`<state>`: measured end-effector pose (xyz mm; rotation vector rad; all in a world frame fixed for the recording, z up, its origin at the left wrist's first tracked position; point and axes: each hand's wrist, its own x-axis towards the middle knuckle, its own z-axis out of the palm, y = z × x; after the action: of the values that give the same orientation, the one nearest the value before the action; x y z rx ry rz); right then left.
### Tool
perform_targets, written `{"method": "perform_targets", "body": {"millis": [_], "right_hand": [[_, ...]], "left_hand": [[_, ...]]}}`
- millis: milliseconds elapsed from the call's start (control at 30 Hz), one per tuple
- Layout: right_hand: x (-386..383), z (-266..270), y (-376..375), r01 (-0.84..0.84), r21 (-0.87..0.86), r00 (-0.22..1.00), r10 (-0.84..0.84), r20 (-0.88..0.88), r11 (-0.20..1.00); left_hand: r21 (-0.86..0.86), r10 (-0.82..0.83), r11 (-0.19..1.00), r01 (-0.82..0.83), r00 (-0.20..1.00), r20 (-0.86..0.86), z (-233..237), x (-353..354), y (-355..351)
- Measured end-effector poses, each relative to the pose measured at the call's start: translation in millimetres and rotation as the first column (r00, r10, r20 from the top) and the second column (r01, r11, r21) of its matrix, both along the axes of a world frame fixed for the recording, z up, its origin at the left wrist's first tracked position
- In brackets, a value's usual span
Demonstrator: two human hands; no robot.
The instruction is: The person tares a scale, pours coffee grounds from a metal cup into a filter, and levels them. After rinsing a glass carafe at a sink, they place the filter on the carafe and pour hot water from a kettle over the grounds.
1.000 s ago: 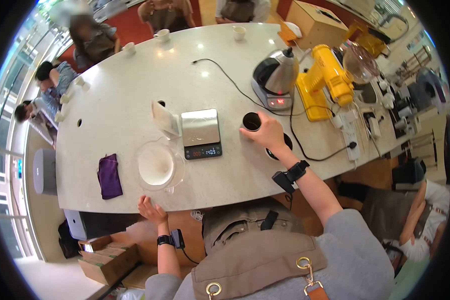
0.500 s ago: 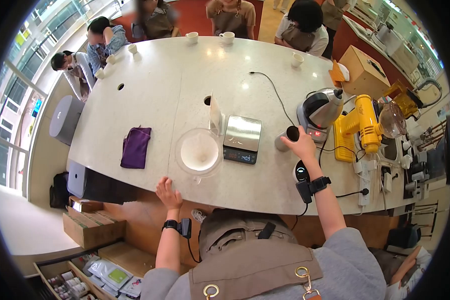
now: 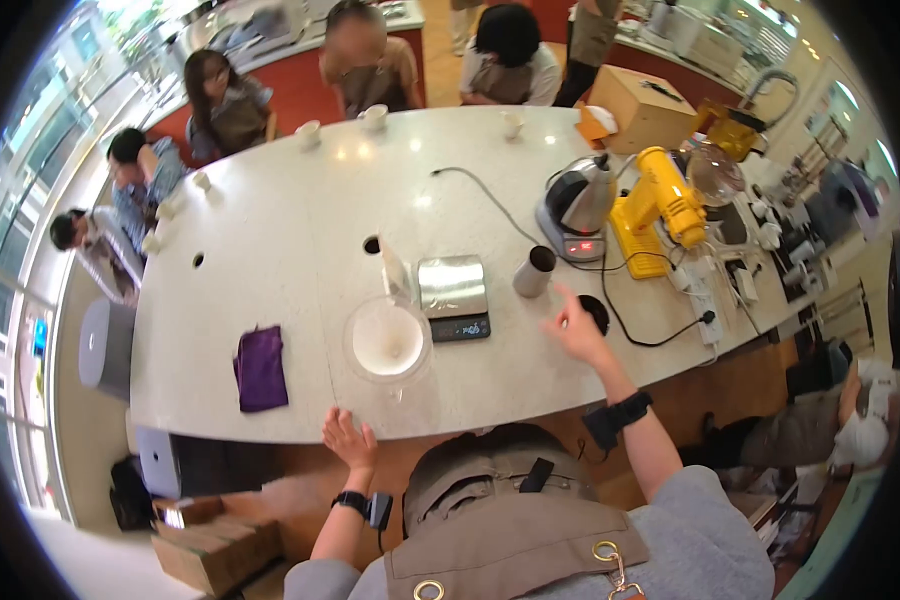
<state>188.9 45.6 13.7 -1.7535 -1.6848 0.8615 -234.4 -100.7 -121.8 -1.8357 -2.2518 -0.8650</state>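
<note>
My left hand (image 3: 348,438) rests at the table's near edge with its fingers apart, holding nothing. My right hand (image 3: 578,335) hovers over the near right of the table, index finger stretched out and nothing visible in its grasp. Just beyond it stands a grey metal cup (image 3: 534,274) with a dark inside, apart from the fingers. A round black device (image 3: 596,313) lies beside the hand and is partly hidden by it. Left of the cup is a digital scale (image 3: 452,288) with a lit display. A clear dripper with a white paper filter (image 3: 388,340) sits left of that scale.
A folded purple cloth (image 3: 260,369) lies at the left. The electric kettle (image 3: 582,200), yellow machine (image 3: 667,200), power strip (image 3: 702,300) and cables crowd the right. White cups (image 3: 373,118) line the far edge, where several people sit.
My right hand has let go of the metal cup and drawn back toward me, beside the round black device. My left hand stays at the table edge. The head view has shifted.
</note>
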Motion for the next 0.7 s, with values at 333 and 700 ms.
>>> {"method": "perform_targets", "body": {"millis": [333, 700], "right_hand": [[-44, -90, -93, -0.088, -0.478, 0.94, -0.085, -0.329, 0.874], [-33, -94, -90, -0.072, -0.401, 0.864, -0.144, -0.483, 0.913]], "left_hand": [[-0.127, -0.243, 0.963, 0.237, 0.97, -0.031, 10, -2, -6], [0.024, -0.275, 0.961, 0.277, 0.959, -0.076, -11, 1, -2]]}}
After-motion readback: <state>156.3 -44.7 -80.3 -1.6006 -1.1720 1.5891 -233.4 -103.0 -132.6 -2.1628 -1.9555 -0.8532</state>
